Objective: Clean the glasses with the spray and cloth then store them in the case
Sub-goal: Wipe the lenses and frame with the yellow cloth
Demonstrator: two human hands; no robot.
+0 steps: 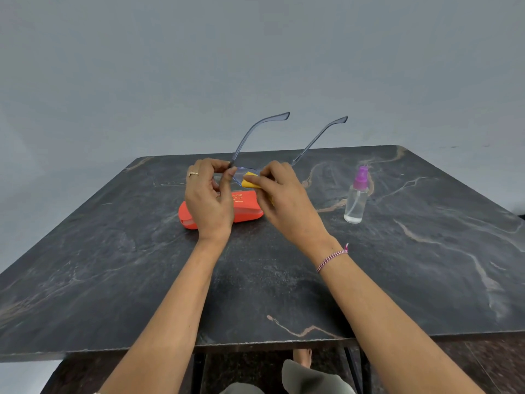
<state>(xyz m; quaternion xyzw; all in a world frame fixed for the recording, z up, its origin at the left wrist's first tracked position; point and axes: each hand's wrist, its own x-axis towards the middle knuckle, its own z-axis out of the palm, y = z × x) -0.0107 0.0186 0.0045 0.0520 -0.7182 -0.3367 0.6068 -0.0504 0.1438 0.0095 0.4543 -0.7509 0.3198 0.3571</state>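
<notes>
A clear plastic spray bottle with a purple nozzle (356, 200) stands upright on the table, well apart to the right of both hands. A closed orange oblong glasses case (247, 209) lies flat near the table centre; the left hand (208, 200) covers its middle from view. The glasses with a translucent grey-blue plastic frame (241, 174) are held above the case, temples unfolded and pointing up and away. The left hand pinches the frame at one lens rim near the hinge. The right hand (284, 200) grips a folded yellow cloth (250, 181) and presses it against the lens. A gold ring (193, 174) sits on the left hand; a braided pink-and-white thread band (331, 258) circles the right wrist. The dark marble-patterned tabletop (113, 265) carries pale veins. A plain grey wall (170, 66) stands behind.
</notes>
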